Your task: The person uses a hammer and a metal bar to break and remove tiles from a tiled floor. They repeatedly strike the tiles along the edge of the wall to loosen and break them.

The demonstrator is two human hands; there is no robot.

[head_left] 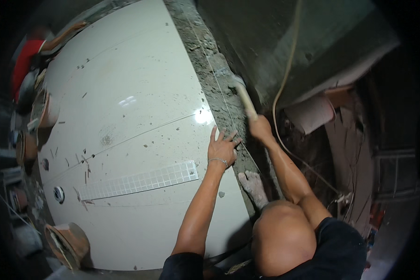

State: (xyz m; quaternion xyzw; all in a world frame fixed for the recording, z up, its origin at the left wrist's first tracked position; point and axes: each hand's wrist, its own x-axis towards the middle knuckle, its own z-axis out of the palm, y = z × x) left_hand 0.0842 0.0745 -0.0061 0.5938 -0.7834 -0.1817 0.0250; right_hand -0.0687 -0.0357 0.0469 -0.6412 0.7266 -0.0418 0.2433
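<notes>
Large glossy white floor tiles [140, 88] cover much of the floor, with thin joints between them. My left hand [223, 148] presses down with fingers spread at the tiles' right edge, its fingertips reaching over the rough mortar strip [205, 60]. My right hand [260, 129] is closed round the pale handle of a hammer [245, 100], which points away from me over the mortar. The hammer's head is blurred, so its exact kind cannot be made out. A taut string runs along the mortar between my two hands.
A white gridded strip [140, 182] and a round metal-rimmed piece [59, 195] lie on the tiles among scattered debris. Buckets [72, 242] stand along the left. A hose [284, 88] hangs at right, near a pale bucket [312, 114]. Another person in red [28, 60] reaches at far left.
</notes>
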